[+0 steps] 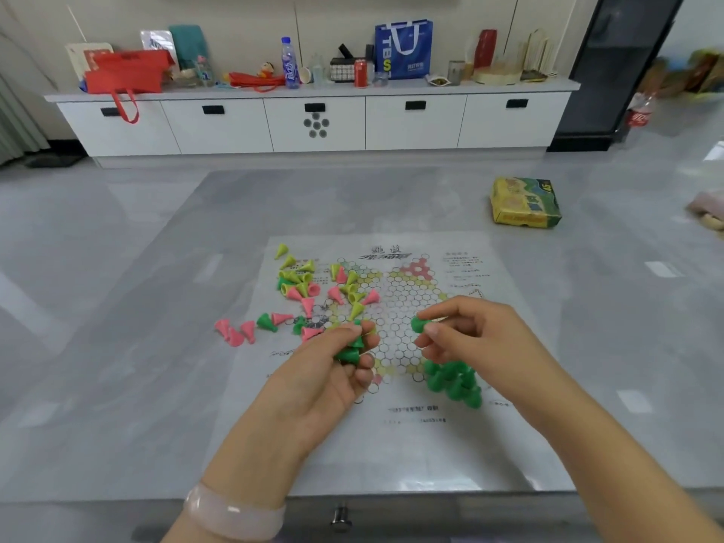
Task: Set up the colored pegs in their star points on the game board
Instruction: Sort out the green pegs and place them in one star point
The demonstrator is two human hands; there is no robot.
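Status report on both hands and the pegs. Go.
Left hand grips several green cone pegs. Right hand pinches one green peg. Green cluster standing at near star point. Loose pink, yellow pegs clutter board's left.

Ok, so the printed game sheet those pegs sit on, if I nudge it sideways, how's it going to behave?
The game sheet looks thin and glossy on a smooth table, so it would probably slide easily and bend rather than stay stiff. The standing green pegs are narrow cones bunched together, so a jerk would likely tip them. The loose pegs already lie on their sides and may roll.

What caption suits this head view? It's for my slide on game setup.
Both hands hold green pegs: left hand grips several, right hand pinches one green peg above the board.
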